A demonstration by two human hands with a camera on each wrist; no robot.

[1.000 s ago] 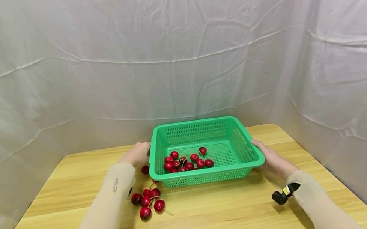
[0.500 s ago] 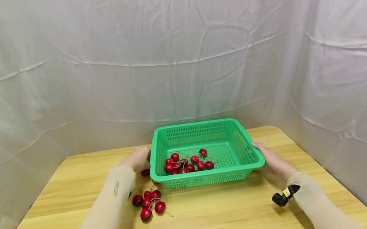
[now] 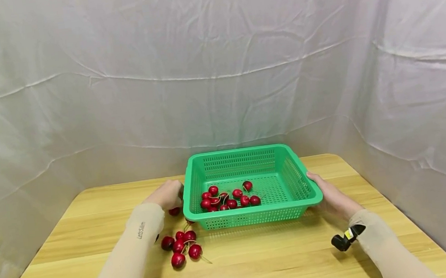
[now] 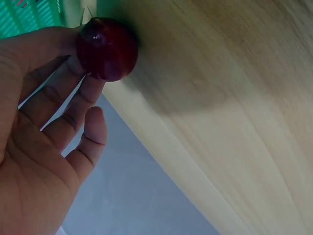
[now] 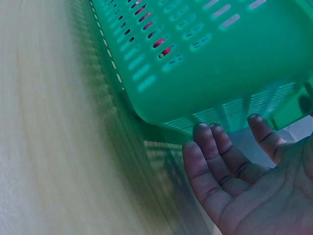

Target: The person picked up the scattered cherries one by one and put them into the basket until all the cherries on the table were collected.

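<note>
Nearest the viewer, two pale sleeves (image 3: pixel 121 260) reach in over a light wooden table (image 3: pixel 270 262), the right one with a small black camera (image 3: pixel 344 241) at the wrist. On the table's near left lies a loose cluster of red cherries (image 3: pixel 178 246), some with stems. One more cherry (image 3: pixel 190 221) is partly hidden beneath the front left corner of a green plastic basket.

A little farther in, the person's right hand (image 3: pixel 334 197) rests at the basket's right end, its fingers loosely extended along the outer wall; how firmly it supports it cannot be told. The basket (image 3: pixel 253 209), slotted and rectangular, sits at the centre, with a group of gathered cherries (image 3: pixel 231 203) on its floor, mostly towards the front left.

Just outside its left end is the left hand (image 3: pixel 166 196). The left wrist view shows it narrowed, thumb and fingertips pinching a dark red cherry (image 4: pixel 107 51) above or at the tabletop; which cannot be told.

The step in hand seems to be collecting a single cherry from beside the basket. The next move would likely call for a light pinch, enough height to clear the left rim, and a steady basket.

Behind everything hangs wrinkled whitish cloth (image 3: pixel 220 112).
</note>
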